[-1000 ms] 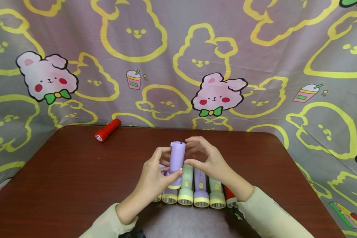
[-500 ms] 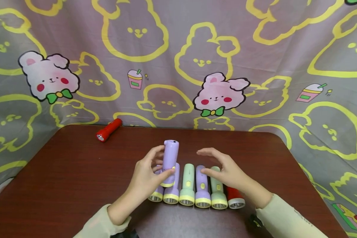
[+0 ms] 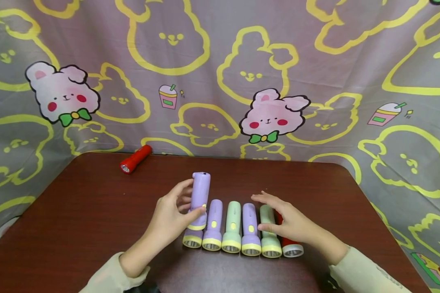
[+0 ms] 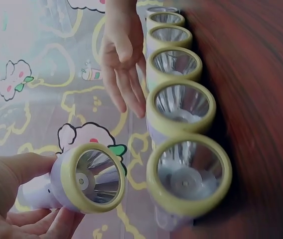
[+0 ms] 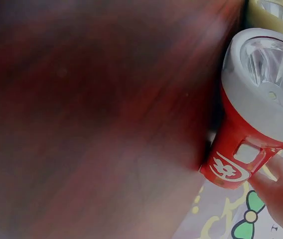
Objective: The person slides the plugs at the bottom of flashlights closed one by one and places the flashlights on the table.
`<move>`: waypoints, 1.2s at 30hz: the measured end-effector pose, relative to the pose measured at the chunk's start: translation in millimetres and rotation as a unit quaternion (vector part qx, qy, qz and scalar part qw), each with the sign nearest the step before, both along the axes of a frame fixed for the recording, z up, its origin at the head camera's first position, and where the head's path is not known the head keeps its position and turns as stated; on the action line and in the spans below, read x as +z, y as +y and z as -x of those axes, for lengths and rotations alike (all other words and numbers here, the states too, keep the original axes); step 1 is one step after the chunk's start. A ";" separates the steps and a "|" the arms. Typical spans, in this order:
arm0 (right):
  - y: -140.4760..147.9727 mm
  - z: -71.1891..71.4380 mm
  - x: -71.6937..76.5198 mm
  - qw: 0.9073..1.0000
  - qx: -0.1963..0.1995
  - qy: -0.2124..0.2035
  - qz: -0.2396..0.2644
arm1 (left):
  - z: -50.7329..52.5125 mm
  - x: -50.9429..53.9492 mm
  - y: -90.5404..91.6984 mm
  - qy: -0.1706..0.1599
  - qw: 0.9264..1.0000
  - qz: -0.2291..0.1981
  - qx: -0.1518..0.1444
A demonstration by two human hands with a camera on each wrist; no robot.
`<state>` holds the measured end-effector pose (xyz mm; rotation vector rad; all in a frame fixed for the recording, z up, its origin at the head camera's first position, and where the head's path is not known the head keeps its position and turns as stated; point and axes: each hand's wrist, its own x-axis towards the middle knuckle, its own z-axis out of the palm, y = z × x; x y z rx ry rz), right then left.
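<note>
My left hand (image 3: 170, 213) grips a purple flashlight (image 3: 200, 191) with a yellow rim, held upright above the left end of a row of flashlights. Under it lies another purple flashlight (image 3: 192, 241), partly hidden. To the right follow a purple flashlight (image 3: 215, 213), a light green flashlight (image 3: 234, 215), a purple flashlight (image 3: 249, 215) and a green flashlight (image 3: 270, 242). A red flashlight (image 5: 238, 139) with a silver head closes the row. Over the last two hovers my right hand (image 3: 291, 221), its fingers spread and holding nothing. In the left wrist view the held flashlight's lens (image 4: 99, 177) shows.
A small red flashlight (image 3: 135, 158) lies alone at the table's back left. The dark reddish-brown table (image 3: 95, 228) ends at a patterned curtain (image 3: 205, 73) hanging behind it.
My left hand has carried the purple flashlight leftward. My right hand has drawn away from that flashlight, to the right and down over the row's right end.
</note>
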<state>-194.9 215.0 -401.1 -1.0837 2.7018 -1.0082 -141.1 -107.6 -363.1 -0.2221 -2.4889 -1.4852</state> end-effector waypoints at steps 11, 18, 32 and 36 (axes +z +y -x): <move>-1.1 0.4 -6.3 0.998 0.047 0.022 -0.040 | 2.2 -5.0 -21.1 -0.013 1.000 0.009 0.005; -5.9 -1.5 -7.8 0.993 0.058 0.064 -0.080 | 4.3 -10.5 -33.1 -0.034 0.999 0.001 0.006; -13.0 -4.2 -12.5 0.985 0.084 0.084 -0.128 | 14.2 -23.6 -57.5 -0.115 0.992 0.047 0.016; -13.9 -4.1 -14.4 0.979 0.098 0.103 -0.145 | 16.3 -28.5 -61.1 -0.136 0.989 0.062 0.009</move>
